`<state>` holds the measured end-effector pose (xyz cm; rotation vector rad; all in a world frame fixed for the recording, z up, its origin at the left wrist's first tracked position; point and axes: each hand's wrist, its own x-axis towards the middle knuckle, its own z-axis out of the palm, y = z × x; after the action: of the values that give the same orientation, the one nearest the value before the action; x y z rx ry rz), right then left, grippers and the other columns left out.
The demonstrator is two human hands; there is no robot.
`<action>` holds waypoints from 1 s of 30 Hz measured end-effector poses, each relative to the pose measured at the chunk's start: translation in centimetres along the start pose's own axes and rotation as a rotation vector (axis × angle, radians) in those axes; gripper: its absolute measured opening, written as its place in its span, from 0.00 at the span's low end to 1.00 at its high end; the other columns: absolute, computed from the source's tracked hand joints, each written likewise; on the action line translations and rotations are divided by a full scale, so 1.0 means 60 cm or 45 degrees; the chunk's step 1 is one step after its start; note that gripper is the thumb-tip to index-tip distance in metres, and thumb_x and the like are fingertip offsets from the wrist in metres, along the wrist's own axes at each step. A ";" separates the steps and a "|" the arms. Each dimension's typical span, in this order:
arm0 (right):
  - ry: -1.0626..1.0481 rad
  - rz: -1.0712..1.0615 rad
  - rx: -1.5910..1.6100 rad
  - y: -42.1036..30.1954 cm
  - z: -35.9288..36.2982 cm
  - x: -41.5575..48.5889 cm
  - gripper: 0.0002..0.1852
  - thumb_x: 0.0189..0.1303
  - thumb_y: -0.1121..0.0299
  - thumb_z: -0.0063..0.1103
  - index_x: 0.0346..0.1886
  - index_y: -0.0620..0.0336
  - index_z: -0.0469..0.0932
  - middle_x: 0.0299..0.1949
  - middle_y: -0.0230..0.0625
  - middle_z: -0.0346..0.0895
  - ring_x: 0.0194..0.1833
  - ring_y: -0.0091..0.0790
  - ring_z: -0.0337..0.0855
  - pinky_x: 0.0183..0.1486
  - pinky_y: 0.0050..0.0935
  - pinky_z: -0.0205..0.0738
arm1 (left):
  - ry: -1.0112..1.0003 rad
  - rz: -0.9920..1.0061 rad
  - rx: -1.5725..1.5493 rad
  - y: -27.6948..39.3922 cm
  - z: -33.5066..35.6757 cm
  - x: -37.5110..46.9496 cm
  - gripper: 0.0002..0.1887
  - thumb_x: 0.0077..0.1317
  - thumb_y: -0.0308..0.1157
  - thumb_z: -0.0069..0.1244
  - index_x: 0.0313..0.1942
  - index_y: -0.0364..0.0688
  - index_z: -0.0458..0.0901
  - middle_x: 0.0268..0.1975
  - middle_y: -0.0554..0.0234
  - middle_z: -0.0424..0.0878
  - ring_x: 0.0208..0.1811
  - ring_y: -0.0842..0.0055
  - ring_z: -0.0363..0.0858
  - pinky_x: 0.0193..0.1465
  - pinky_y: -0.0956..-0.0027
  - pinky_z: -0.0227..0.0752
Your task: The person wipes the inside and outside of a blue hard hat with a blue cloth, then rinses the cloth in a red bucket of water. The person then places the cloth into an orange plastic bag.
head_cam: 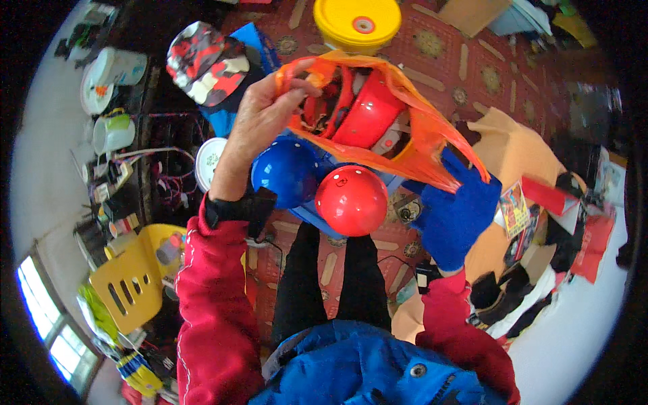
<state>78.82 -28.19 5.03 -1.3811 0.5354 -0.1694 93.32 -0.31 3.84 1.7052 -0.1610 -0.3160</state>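
My left hand [271, 104], bare, grips the left rim of an orange plastic bag [428, 134]. My right hand [450, 215] wears a blue knit glove and pinches the bag's right edge, so the mouth is stretched wide between both hands. Inside lies a glossy red helmet [372, 109] on its side, with straps and dark lining showing beside it. Just below the bag are a rounded blue shell [286, 172] and a rounded red shell [352, 200], both shiny with small white dots. A blue plastic surface [316, 215] shows under them, mostly hidden.
Beyond the bag stands a yellow lidded bucket [357, 25] on the patterned red floor [430, 76]. A camouflage cap [207, 63] rests at the upper left, above a white round lid [210, 162]. Leftward is a yellow plastic basket [126, 283]; rightward, tan cardboard [516, 147] and mixed clutter.
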 end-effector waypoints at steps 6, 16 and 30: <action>-0.039 -0.066 -0.145 0.001 0.047 -0.010 0.29 0.57 0.66 0.61 0.61 0.61 0.64 0.59 0.43 0.70 0.52 0.43 0.77 0.49 0.38 0.76 | -0.071 0.047 -0.044 -0.038 -0.032 -0.024 0.18 0.70 0.26 0.41 0.59 0.41 0.75 0.40 0.79 0.83 0.20 0.97 0.60 0.21 0.88 0.53; -0.009 -0.125 -0.369 0.013 0.122 -0.045 0.27 0.55 0.68 0.63 0.59 0.63 0.69 0.58 0.44 0.72 0.51 0.44 0.77 0.49 0.38 0.76 | -0.068 0.086 -0.255 -0.076 -0.084 -0.068 0.21 0.69 0.25 0.41 0.62 0.42 0.72 0.45 0.74 0.83 0.19 0.94 0.63 0.21 0.86 0.59; 0.041 -0.134 -0.347 0.004 0.110 -0.050 0.26 0.51 0.70 0.68 0.55 0.63 0.76 0.55 0.44 0.75 0.49 0.45 0.78 0.49 0.37 0.74 | 0.439 0.038 -0.088 -0.068 -0.021 -0.081 0.24 0.57 0.26 0.58 0.55 0.32 0.71 0.41 0.57 0.80 0.43 0.76 0.77 0.49 0.73 0.71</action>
<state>79.13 -21.05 6.17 -1.6759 0.5262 -0.2097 88.76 2.94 0.54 1.6606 0.0780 -0.0025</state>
